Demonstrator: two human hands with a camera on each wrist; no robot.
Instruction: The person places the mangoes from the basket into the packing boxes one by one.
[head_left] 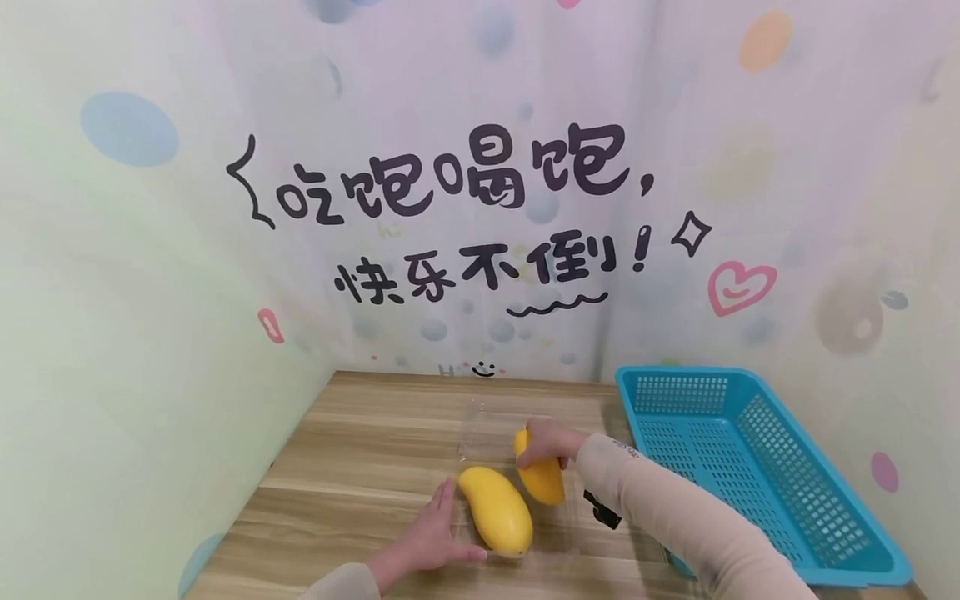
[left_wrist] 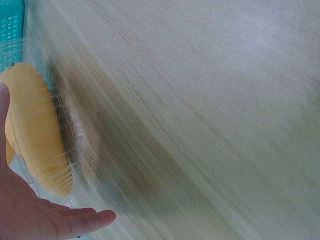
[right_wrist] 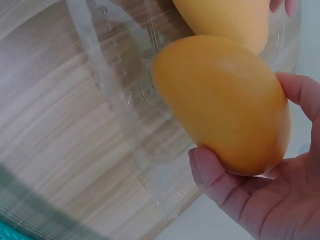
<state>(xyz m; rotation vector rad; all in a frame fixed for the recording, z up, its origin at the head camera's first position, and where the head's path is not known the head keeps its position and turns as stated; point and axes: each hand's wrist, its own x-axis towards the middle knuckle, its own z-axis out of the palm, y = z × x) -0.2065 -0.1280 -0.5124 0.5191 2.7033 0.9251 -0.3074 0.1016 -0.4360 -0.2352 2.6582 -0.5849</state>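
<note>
Mango [head_left: 543, 485] sits gripped by the right hand [head_left: 546, 442], fingers and thumb bent around it, its long axis slanting far-left to near-right at the right side of a clear container [head_left: 491, 429]. The second mango [head_left: 498, 512] lies just left and nearer, slanted alike, closer to the left hand [head_left: 433, 533], which is spread, gripping nothing. The blue basket [head_left: 686, 372] stands right of both.

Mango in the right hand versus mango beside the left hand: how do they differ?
The right hand grips the held mango; the other mango lies in the clear container. In the head view, that hand hides part of the held mango; the other mango shows nearly whole. Both look yellow.
</note>
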